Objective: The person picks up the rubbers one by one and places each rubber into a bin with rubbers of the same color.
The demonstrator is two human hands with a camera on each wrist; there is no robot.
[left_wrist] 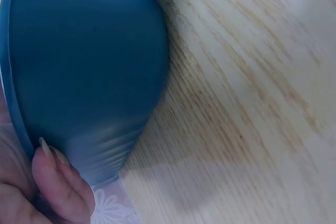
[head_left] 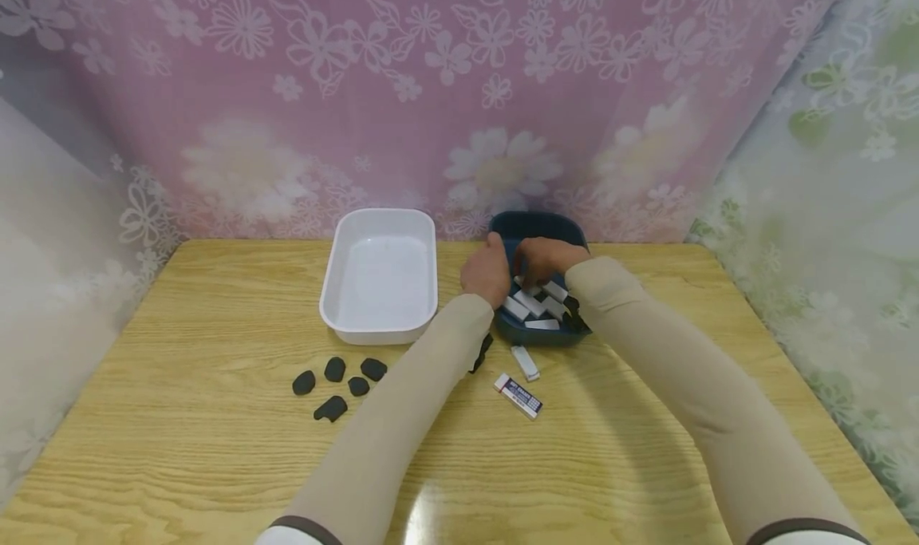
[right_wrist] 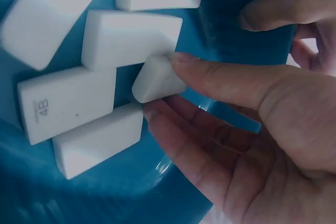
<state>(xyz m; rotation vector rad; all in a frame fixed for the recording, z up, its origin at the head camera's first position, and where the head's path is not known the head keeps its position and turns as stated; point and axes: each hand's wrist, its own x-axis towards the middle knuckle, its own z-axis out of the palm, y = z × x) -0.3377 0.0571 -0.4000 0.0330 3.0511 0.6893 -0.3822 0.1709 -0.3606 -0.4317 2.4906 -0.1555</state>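
My left hand [head_left: 486, 274] grips the left rim of the dark blue basin [head_left: 540, 337]. In the left wrist view its fingertips [left_wrist: 50, 166] lie on the outer wall of that basin, and the right wrist view shows its thumb [right_wrist: 265, 14] inside. My right hand [head_left: 543, 261] reaches into the basin. Between thumb and fingers it pinches a small white eraser [right_wrist: 155, 81], seen in the right wrist view. Several other white erasers [right_wrist: 68, 103] lie around it on the basin floor, one marked 4B. Some black pieces [head_left: 574, 315] sit at the basin's right side, partly hidden.
To the left stands a white basin [head_left: 328, 298] with nothing visible inside. Several dark stone-like pieces [head_left: 334, 369] lie before it. Near the blue basin are a white eraser [head_left: 526, 363], a sleeved eraser [head_left: 518, 395] and a black item [head_left: 483, 352] partly behind my left sleeve.
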